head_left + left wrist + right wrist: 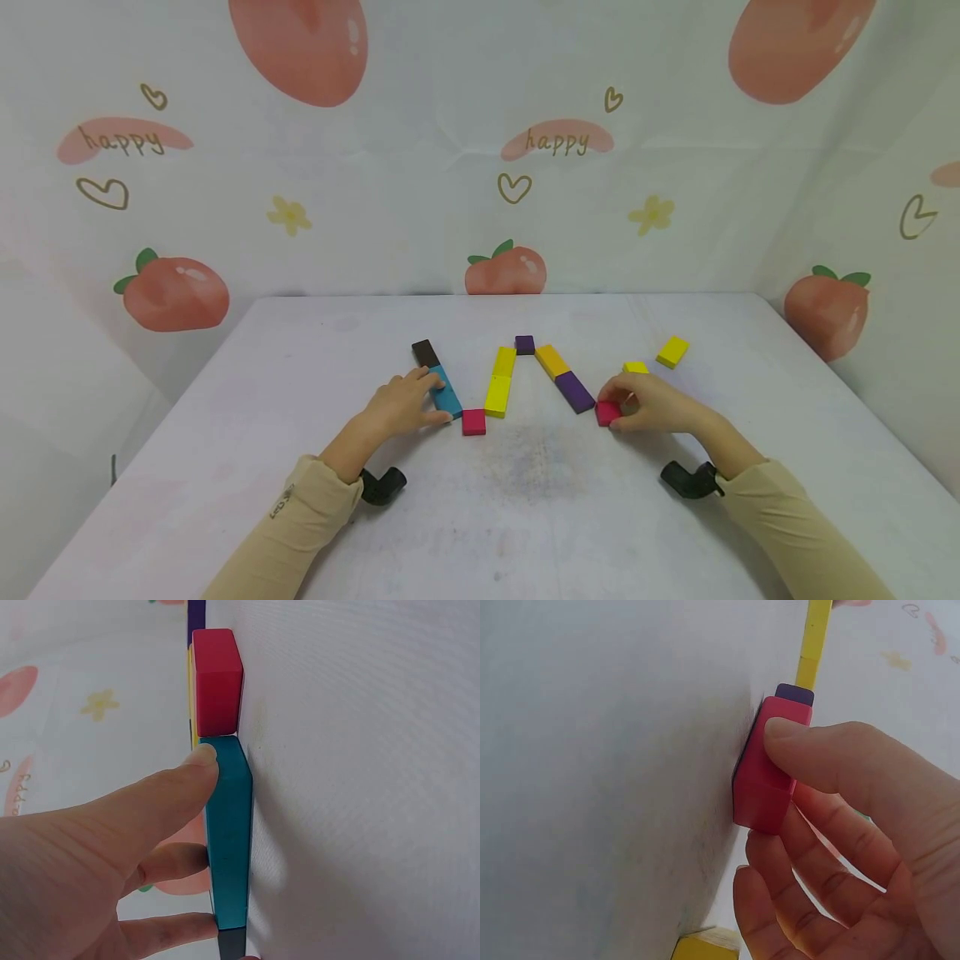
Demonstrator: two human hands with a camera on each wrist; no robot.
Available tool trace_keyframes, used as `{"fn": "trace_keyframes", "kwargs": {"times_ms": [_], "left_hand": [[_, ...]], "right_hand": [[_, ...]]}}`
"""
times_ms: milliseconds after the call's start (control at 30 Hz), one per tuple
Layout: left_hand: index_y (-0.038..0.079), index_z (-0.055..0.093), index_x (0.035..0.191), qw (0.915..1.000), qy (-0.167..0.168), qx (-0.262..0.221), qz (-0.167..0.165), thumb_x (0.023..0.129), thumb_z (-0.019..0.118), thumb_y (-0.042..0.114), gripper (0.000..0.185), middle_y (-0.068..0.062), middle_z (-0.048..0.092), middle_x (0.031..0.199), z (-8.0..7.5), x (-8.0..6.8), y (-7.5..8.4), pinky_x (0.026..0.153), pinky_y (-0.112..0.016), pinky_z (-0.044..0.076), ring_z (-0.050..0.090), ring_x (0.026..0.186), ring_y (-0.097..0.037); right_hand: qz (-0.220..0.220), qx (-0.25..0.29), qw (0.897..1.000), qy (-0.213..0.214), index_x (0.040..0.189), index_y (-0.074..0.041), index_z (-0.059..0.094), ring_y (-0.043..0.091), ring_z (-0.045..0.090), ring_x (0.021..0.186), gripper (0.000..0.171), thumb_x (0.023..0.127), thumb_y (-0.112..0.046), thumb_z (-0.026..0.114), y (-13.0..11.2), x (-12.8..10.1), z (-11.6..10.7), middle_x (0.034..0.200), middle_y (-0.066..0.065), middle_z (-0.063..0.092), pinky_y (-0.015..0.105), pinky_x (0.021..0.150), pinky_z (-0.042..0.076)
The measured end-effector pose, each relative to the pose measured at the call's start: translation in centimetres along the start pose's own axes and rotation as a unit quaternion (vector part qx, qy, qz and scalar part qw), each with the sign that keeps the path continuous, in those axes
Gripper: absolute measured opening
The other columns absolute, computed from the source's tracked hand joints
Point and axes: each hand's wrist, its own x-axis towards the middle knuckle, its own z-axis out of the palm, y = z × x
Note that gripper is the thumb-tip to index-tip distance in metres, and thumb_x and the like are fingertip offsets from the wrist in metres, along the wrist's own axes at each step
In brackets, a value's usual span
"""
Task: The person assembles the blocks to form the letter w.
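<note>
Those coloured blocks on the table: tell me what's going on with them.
A person is laying flat blocks in a zigzag line on a white table. The left hand rests its fingers on the teal block, beside a red block. The right hand pinches another red block at the purple block's end.

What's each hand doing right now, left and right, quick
Left hand: open, straight fingers resting on the teal block.
Right hand: pinching the red block between thumb and fingers.

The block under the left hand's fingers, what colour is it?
Teal blue block, seen best in the left wrist view, with the left hand touching it.
</note>
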Motion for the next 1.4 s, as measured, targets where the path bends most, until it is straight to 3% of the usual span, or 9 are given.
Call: {"fn": "trace_keyframes", "kwargs": {"times_ms": [233,533,1000,1200,1400], "left_hand": [[0.013,0.054,0.124,1.0000,0.002,-0.001,0.002,0.084,0.066,0.041,0.049,-0.020,0.039,0.144,0.1,0.0,-0.1,0.091,-0.058,0.045,0.051,0.113,-0.045],[0.013,0.054,0.123,1.0000,0.007,0.000,0.006,0.084,0.066,0.041,0.049,-0.021,0.040,0.144,0.2,0.1,-0.2,0.091,-0.058,0.045,0.051,0.113,-0.045],[0.013,0.054,0.124,1.0000,-0.001,0.002,-0.003,0.084,0.066,0.040,0.050,-0.021,0.039,0.144,0.1,0.1,-0.1,0.091,-0.058,0.045,0.051,0.114,-0.045],[0.013,0.054,0.125,1.0000,-0.001,0.002,-0.006,0.084,0.066,0.040,0.051,-0.021,0.039,0.145,0.1,0.2,-0.1,0.092,-0.059,0.044,0.050,0.116,-0.045],[0.013,0.054,0.126,1.0000,-0.003,0.001,-0.007,0.084,0.066,0.040,0.051,-0.020,0.039,0.145,0.1,0.2,-0.1,0.093,-0.059,0.044,0.050,0.116,-0.045]], "right_hand": [[0.005,0.002,1.000,-0.004,0.103,-0.004,0.062,0.014,0.055,0.089,0.028,0.079,-0.014,0.073,0.0,0.0,0.0,0.096,0.004,0.063,0.026,0.080,0.052],[0.005,0.010,1.000,-0.005,0.106,-0.002,0.060,0.018,0.058,0.092,0.034,0.078,-0.016,0.074,-0.1,0.0,-0.2,0.100,0.006,0.064,0.034,0.083,0.053],[0.015,-0.024,0.998,0.047,0.109,-0.001,0.060,0.022,0.056,0.094,0.039,0.077,-0.019,0.075,0.8,-1.3,-2.1,0.107,0.011,0.064,0.034,0.085,0.050],[0.053,-0.021,0.997,0.060,0.118,-0.001,0.056,0.028,0.053,0.102,0.054,0.075,-0.023,0.077,1.9,-1.7,-2.8,0.118,0.016,0.059,0.044,0.088,0.049],[0.081,-0.021,0.995,0.047,0.129,-0.002,0.047,0.037,0.049,0.108,0.067,0.074,-0.026,0.078,2.7,-2.1,-3.4,0.131,0.023,0.048,0.054,0.089,0.047]]}}
